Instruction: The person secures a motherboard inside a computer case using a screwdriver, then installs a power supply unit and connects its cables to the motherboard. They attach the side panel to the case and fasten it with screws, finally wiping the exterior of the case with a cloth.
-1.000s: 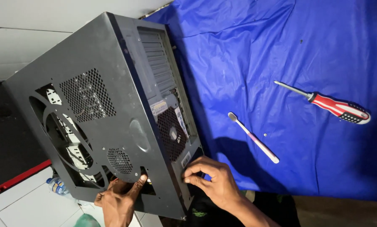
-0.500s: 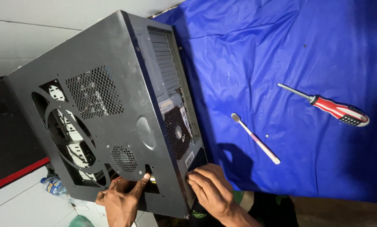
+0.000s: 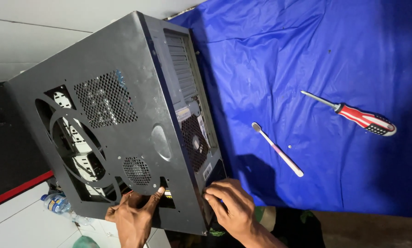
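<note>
Gripping the near end of the grey computer case (image 3: 123, 124), both hands stay on it. Left hand (image 3: 132, 218) unchanged: thumb hooked in a side-panel slot, fingers curled beneath. Right hand (image 3: 231, 206) has slid down the rear panel's near corner since a second ago, fingertips bent against the edge. Case lies at the left of the blue sheet (image 3: 307, 59). Toothbrush (image 3: 277, 149) and red screwdriver (image 3: 353, 115) lie unmoved to the right.
</note>
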